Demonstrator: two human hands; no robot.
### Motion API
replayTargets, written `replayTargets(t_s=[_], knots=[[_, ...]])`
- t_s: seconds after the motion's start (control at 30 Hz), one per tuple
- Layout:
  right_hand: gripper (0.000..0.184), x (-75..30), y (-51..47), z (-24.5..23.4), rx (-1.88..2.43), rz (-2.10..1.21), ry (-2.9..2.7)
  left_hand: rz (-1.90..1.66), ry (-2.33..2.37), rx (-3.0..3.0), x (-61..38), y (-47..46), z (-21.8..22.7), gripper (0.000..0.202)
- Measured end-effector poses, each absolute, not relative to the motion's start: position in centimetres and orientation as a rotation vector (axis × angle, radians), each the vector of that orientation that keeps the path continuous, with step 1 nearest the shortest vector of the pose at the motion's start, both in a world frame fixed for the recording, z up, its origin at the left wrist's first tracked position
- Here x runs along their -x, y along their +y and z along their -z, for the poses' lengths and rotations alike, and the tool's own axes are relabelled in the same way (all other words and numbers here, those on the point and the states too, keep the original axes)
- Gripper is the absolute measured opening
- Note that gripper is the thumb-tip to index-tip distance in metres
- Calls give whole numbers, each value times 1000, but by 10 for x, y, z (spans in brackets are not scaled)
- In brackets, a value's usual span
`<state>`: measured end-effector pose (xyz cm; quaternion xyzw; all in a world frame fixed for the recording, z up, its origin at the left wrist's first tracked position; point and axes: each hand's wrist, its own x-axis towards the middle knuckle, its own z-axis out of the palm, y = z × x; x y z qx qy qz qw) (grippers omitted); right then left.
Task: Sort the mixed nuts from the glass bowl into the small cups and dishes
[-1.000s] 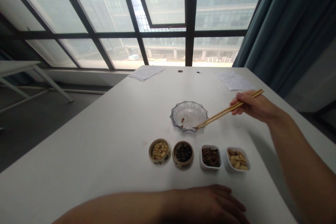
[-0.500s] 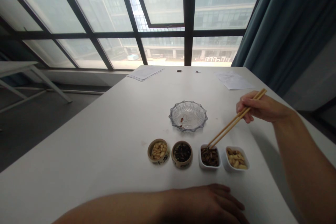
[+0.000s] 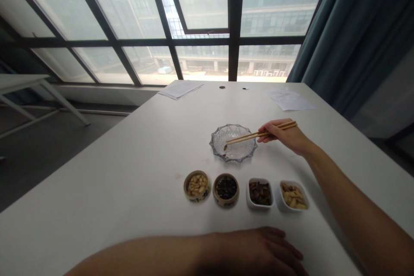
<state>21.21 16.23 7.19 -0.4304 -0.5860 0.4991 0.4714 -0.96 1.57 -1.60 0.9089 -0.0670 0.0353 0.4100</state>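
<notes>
Chopsticks: wooden pair, nearly level, tips reaching over the glass dish.
Right hand: fingers curled, gripping the chopsticks toward their upper end, raised just beside the dish.
Left hand: open, palm down on the table near its front edge, holding nothing.
Tips: at a small brown piece inside the dish; whether they pinch it, cannot tell.
Glass dish: cut-glass, scalloped rim, on the table.
Front row, left to right:
- round bowl of pale nuts
- round bowl of dark pieces
- square white dish of brown strips
- square white dish of yellowish nuts
Papers: two sheets at the far end; any print too small to read.
Beyond: window, teal curtain.
</notes>
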Motion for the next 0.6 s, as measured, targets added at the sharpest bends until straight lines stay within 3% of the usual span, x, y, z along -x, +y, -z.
replayTargets(t_s=[0.6], knots=[[60,-196,166,-54,1113,-1201,-1424,-161,-189,-2239,10,16,21,31]])
